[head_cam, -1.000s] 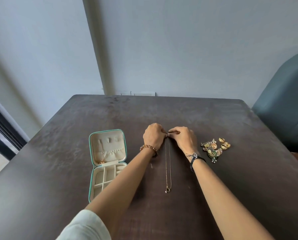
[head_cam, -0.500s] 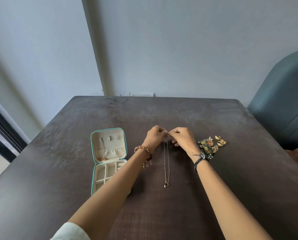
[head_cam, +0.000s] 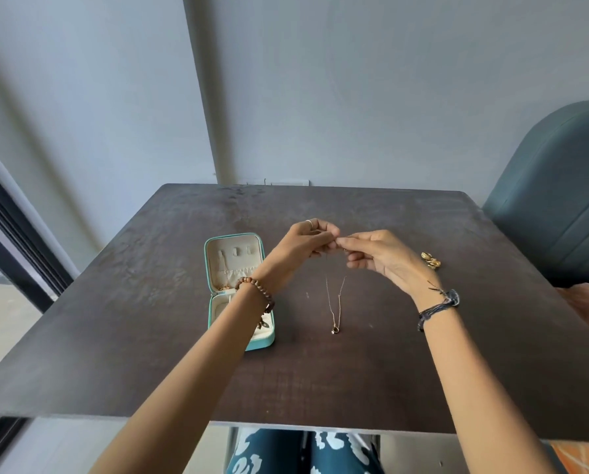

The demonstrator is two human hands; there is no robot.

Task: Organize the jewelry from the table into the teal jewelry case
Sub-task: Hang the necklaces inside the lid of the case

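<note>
Pinching the necklace (head_cam: 335,299) between left hand (head_cam: 303,248) and right hand (head_cam: 378,258).

- Bare surface (head_cam: 149,336) lies open left of the case (head_cam: 233,268).
- The necklace (head_cam: 335,302) hangs between the forearms, blocking the middle.
- Gold earrings (head_cam: 430,261) sit by the right hand (head_cam: 378,258).
</note>
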